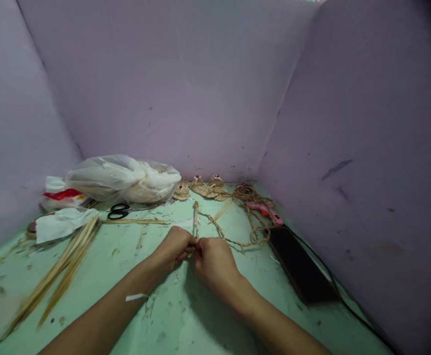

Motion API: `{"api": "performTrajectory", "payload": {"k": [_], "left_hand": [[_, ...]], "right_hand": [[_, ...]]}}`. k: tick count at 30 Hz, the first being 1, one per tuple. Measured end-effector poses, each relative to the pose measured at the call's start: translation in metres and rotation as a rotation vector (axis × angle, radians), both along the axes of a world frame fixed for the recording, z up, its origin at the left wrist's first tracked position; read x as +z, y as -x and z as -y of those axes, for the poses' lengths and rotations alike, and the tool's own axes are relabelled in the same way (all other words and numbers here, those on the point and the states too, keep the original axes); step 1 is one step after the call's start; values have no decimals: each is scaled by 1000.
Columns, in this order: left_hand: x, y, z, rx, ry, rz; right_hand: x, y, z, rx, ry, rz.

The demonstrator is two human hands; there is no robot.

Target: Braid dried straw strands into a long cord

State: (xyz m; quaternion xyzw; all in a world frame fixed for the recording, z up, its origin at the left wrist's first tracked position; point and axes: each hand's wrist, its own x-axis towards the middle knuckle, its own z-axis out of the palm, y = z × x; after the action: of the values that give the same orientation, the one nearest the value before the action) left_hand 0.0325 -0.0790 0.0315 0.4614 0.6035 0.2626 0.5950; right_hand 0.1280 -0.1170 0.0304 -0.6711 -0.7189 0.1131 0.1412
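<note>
3 walls (186, 93), green surface (167, 310), cord (197, 220)

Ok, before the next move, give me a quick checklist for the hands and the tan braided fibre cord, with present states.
1. Left hand and right hand on the tan braided fibre cord: ok, they meet at its near part.
2. Exact fingertip grip: cannot tell, the knuckles largely hide it.
3. Cord laid straight: not ok, it curves and loops to the right.
4. Pink handheld tool with a red part free of cord: not ok, strands crowd around it.
5. Black-handled metal scissors clear of both hands: ok, they lie beyond the left hand.
6. Flat black rectangular device clear of both hands: ok, it lies to the right.
</note>
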Motion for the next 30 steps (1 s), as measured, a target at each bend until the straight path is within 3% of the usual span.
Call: {"api": "performTrajectory", "payload": {"k": [3, 6, 10, 13, 15, 17, 23, 27, 30], "left_hand": [[1, 4, -2, -42, -53, -32], [0, 9, -5, -93, -97, -74], [2, 14, -7, -168, -96, -85], [3, 16, -7, -192, -97, -72], [1, 17, -8, -211, -103, -56], [-2, 17, -9, -229, -113, -66], [-11, 19, -16, -280, -213, -201], [-2, 21, -16, -320, -295, -423], [8, 15, -2, -292, -410, -672]], "right_hand": [[3, 2, 4, 36, 31, 52], [5, -8, -2, 84, 60, -52], [2, -25, -21, -47, 102, -512], [-5, -26, -32, -112, 368, -949], [-10, -21, -33, -87, 534, -1114], [-13, -16, -34, -70, 564, -1118], [-20, -18, -37, -70, 423, -901], [-25, -18, -37, -60, 445, -942], [-27, -15, -36, -87, 428, -1042]]}}
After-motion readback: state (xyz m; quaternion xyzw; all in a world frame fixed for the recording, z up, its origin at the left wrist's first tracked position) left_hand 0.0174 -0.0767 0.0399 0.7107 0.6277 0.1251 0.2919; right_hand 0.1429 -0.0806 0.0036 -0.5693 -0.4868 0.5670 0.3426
